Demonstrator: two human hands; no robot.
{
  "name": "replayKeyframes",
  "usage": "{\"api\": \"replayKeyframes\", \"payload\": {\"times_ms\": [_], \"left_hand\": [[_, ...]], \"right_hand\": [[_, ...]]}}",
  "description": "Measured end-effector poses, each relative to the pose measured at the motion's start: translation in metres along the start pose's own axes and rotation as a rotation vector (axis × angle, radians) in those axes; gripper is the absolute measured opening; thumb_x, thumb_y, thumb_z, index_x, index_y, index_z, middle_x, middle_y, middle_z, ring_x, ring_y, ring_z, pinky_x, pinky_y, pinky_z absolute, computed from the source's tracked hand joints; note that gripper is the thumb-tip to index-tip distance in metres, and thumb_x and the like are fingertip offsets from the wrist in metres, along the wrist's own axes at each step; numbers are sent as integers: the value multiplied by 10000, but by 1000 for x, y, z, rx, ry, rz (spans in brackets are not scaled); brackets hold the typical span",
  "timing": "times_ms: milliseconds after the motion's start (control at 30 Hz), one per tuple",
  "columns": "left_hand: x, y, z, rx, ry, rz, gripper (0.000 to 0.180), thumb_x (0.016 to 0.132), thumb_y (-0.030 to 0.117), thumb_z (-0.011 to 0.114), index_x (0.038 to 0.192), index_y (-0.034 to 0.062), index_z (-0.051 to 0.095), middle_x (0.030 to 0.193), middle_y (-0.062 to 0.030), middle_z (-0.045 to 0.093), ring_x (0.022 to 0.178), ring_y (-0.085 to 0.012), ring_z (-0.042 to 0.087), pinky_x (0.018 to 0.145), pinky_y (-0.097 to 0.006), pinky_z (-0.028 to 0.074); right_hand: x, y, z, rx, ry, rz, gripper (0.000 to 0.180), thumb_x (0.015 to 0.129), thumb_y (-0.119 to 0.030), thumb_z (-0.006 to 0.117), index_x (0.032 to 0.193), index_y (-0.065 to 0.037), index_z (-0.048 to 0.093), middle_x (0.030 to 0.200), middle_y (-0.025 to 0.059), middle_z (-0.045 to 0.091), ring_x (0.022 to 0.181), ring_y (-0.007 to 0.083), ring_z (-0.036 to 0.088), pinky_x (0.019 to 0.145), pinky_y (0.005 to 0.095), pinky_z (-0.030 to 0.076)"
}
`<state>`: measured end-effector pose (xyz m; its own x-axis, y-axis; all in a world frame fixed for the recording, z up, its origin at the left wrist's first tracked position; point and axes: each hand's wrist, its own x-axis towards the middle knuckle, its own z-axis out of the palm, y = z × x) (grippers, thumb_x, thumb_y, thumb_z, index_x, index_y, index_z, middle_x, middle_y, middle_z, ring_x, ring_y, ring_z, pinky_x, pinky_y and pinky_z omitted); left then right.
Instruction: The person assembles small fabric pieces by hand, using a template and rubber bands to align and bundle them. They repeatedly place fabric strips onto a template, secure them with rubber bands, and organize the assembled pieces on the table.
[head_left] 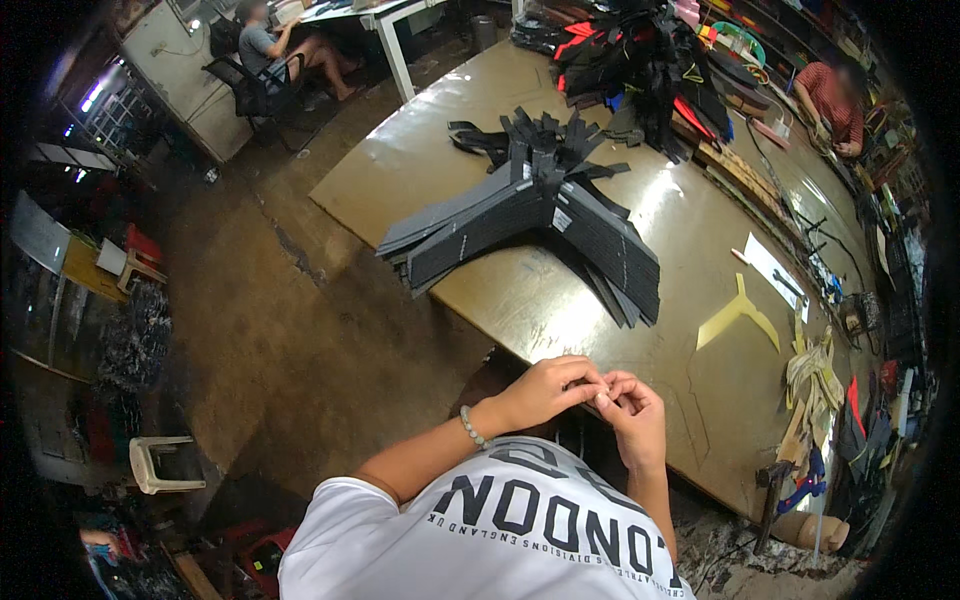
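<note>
Both of my hands meet over the near edge of the brown table (520, 330). My left hand (560, 388) has its fingertips pinched together and touching the other hand's fingers. Curled inward beside it is my right hand (633, 405), thumb and fingers closed. Anything between the fingertips is too small to make out. Beyond them, a thick stack of dark grey, Y-shaped cut pieces (480, 235) lies fanned on the table. A yellow Y-shaped template (738, 318) rests to the right of the stack, apart from my hands.
Black and red material scraps (650, 70) are heaped at the far end. White paper (770, 268) lies on the right, near hanging pale strips (815, 375). A plastic stool (165, 465) stands at lower left. One person (265, 50) sits far left; another (835, 105) works far right.
</note>
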<state>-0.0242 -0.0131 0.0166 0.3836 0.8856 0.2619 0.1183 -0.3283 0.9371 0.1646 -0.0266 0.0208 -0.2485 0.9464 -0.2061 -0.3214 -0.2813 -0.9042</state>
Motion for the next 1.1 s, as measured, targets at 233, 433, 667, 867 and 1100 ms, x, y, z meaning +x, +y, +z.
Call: {"api": "replayKeyframes", "payload": {"times_ms": [233, 433, 667, 867, 1100], "left_hand": [[-6, 0, -3, -19, -1, 20, 135, 898, 124, 665, 947, -2, 659, 896, -101, 647, 817, -215, 618, 745, -312, 486], [-14, 6, -3, -72, 12, -51, 132, 877, 128, 695, 896, 5, 651, 850, -86, 647, 769, -181, 600, 705, -300, 474], [-52, 3, -6, 0, 22, -110, 110, 844, 81, 710, 843, -11, 649, 806, -74, 626, 718, -156, 577, 661, -289, 466], [-108, -22, -3, -154, 101, -362, 188, 750, 75, 809, 747, 36, 624, 781, -13, 601, 647, -63, 518, 587, -219, 434], [-129, -56, -7, -572, 124, -481, 253, 979, 256, 606, 837, 68, 515, 793, -1, 516, 699, -97, 516, 639, -240, 436]], "right_hand": [[-2, 4, 4, -3, -13, -17, 138, 801, 20, 756, 835, -5, 624, 1144, 116, 580, 1045, 171, 570, 936, 306, 471], [-7, 0, 11, -45, -55, -33, 134, 799, -1, 764, 789, -11, 631, 1250, 158, 556, 1085, 186, 566, 940, 326, 487], [-28, -2, 29, -264, -122, 2, 142, 808, -50, 773, 779, -4, 641, 1338, 166, 546, 1139, 215, 569, 942, 321, 496], [-45, 28, 40, -87, -285, 274, 174, 855, -82, 735, 746, -14, 620, 1387, 197, 543, 1064, 131, 584, 850, 269, 463], [-40, 67, 1, 448, -367, 515, 117, 920, -118, 671, 925, -2, 665, 1460, 223, 450, 1280, 220, 507, 990, 330, 465]]}}
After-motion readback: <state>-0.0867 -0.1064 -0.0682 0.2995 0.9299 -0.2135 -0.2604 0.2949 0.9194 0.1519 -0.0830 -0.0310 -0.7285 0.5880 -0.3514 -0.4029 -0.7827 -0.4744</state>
